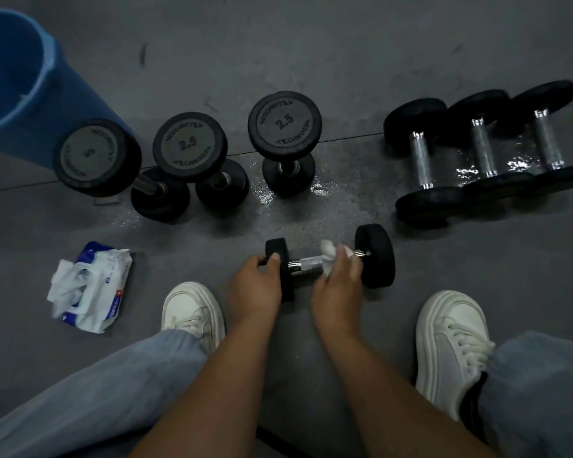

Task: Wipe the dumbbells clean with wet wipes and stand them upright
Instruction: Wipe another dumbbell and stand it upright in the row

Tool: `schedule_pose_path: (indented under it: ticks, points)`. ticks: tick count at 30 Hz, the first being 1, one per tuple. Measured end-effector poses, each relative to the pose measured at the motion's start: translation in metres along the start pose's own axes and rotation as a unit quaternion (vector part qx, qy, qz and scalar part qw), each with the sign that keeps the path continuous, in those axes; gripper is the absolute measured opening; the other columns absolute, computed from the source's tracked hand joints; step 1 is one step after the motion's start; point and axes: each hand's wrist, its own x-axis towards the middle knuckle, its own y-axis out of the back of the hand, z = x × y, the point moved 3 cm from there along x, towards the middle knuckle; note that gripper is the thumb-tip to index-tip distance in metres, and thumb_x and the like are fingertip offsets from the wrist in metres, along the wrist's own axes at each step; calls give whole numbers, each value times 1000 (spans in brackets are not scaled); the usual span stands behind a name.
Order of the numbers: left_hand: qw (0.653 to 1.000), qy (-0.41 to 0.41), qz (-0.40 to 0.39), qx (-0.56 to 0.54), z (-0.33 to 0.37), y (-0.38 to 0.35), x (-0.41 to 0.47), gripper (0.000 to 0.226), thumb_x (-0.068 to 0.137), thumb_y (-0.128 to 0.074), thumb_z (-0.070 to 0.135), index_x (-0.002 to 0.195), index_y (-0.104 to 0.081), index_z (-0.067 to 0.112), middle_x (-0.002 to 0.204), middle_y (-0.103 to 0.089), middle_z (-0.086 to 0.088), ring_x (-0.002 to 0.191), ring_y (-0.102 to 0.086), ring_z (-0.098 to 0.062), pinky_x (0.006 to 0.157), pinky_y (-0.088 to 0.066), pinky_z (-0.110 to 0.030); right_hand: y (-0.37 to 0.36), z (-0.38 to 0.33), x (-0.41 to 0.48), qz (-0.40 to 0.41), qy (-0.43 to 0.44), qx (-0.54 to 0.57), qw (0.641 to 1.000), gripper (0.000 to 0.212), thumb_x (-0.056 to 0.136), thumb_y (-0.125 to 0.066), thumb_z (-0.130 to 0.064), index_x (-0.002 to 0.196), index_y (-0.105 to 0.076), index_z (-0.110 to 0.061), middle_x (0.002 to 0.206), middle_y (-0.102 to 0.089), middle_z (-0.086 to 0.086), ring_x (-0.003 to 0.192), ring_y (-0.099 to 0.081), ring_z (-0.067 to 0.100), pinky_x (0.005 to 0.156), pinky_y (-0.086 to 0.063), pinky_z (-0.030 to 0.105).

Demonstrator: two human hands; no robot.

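Currently a small dumbbell (329, 259) lies on its side on the floor (344, 44) between the person's shoes, handle running left to right. Left hand (257, 285) clasps the left rubber head, steadying it. Right hand (339, 282) is wrapped over the metal handle with a white wet wipe (331, 256) bunched under the fingers.

Handling, judged: rigid, dense for its size, probably light enough for one hand. Round heads will roll if let go, so the left-hand brace matters. Chrome handle likely slick when wet; rubber heads give the better hold. To stand it up, grip the handle or one head and tip onto the flat end face.

Three dumbbells (285, 127) stand upright beyond it; three more (483, 150) lie on their sides at right on a wet patch. Wipes pack (93, 285) lies open at left, well apart.
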Motion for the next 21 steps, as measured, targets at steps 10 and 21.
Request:
schedule_pose_path:
  ticks: [10,21]
  points:
    - [1000,4,-3,-16,-14,-6,-14,41,98,-48,49,126,-62,21,125,-66,-6,115,-60,-29,90,-43,-33,6,6,2,-138,25,-48,989,57,94,-38,-6,147,-29,-27,154,-26,-1,124,-49,23,95,-42,30]
    - [932,202,-14,-301,-38,-22,-21,45,99,-45,51,86,-65,13,90,-71,-10,82,-67,-28,80,-56,-41,-8,-2,-2,-179,113,-3,977,58,86,-40,7,139,-46,-15,148,-40,2,133,-41,18,107,-23,13]
